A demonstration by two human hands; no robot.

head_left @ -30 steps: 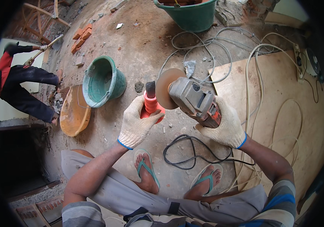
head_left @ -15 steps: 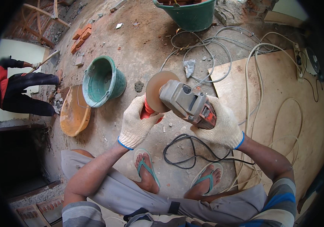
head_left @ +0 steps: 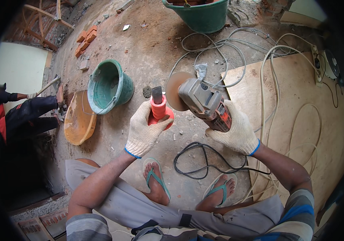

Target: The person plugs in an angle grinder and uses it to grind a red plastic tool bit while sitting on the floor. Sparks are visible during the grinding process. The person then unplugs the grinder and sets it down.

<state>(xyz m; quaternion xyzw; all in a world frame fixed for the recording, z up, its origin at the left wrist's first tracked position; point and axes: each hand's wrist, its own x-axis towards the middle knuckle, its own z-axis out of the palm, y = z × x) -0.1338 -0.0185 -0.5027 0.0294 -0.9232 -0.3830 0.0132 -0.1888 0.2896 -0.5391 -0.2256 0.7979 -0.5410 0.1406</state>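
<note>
My right hand [head_left: 236, 130], in a white knit glove, grips a grey and orange angle grinder [head_left: 205, 103] with its round disc [head_left: 175, 90] facing left. Its black cord [head_left: 204, 158] loops on the ground below. My left hand [head_left: 143, 130], also gloved, holds a red-orange tool with a dark metal tip [head_left: 158, 109] upright, just left of the disc. The two tools are close together, a small gap between them. My feet in green sandals [head_left: 156, 180] rest on the dirt below.
A green bucket [head_left: 109, 86] lies tilted beside an orange pan [head_left: 77, 118]. Another green bucket [head_left: 200, 16] stands at the top. White cables [head_left: 228, 48] coil over the ground and a plywood sheet [head_left: 300, 100]. A person in black and red [head_left: 19, 114] works at the left.
The grinder has turned so its disc faces left, and the red-orange tool has come away from the disc and is held upright. The person at the left has shifted.
</note>
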